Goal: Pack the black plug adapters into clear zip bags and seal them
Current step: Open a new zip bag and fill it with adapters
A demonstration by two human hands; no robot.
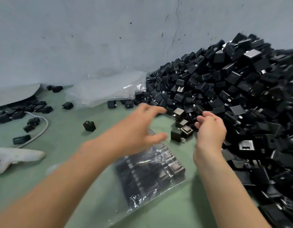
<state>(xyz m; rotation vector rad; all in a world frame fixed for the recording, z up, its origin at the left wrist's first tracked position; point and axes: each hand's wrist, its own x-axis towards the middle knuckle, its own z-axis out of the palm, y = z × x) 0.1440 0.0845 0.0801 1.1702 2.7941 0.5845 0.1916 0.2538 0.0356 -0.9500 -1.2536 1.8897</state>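
Left hand [137, 129] spread, empty; right hand [210, 127] fingers [202, 119] curled at adapter pile [241, 96], hold unclear. Best pick adapters same-way-up for neat bagging.

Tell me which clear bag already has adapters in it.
The flat bag nearest the camera: rows of black adapters show through it. The clear bags heaped by the wall look empty.

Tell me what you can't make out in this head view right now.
Head view only:
The zip bag: its top end is hidden under the left hand, so its seal is unreadable.
The left hand itself: motion-blurred, finger detail lost.
The right hand: curled fingers hide whether they hold an adapter.
The adapter pile: cut off at the right and bottom edges.
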